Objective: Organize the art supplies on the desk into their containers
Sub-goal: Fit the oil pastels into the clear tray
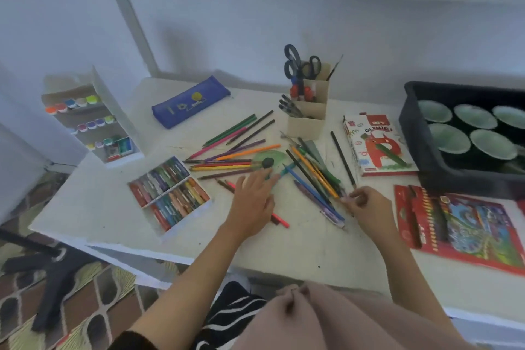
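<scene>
Two bare hands work over a white desk [298, 247] strewn with coloured pencils [235, 150], some two dozen in two loose fans; blur defeats an exact count. The left hand [251, 204] lies flat with fingers spread, its fingertips on a green paper circle [272, 158] beside a small dark lump [267, 162] that is too indistinct to identify. The right hand [369, 206] is curled, thumb and forefinger pinched at the near ends of the right-hand fan; whether a pencil is actually caught there cannot be told.

One open tray of oil pastels [170, 193], in two compartments, sits left of the hands. One closed oil pastels box [375, 145] and one red pencil packet [460, 224] lie to the right. One blue pencil case [191, 101] lies at the back. One stepped cardboard organiser [308, 111] holds two pairs of scissors [301, 64] and several pens. One white rack [91, 119] carries three rows of small paint pots. A dark bin [426, 133], cut off at the frame's right edge, shows five pale bowls [449, 138].
</scene>
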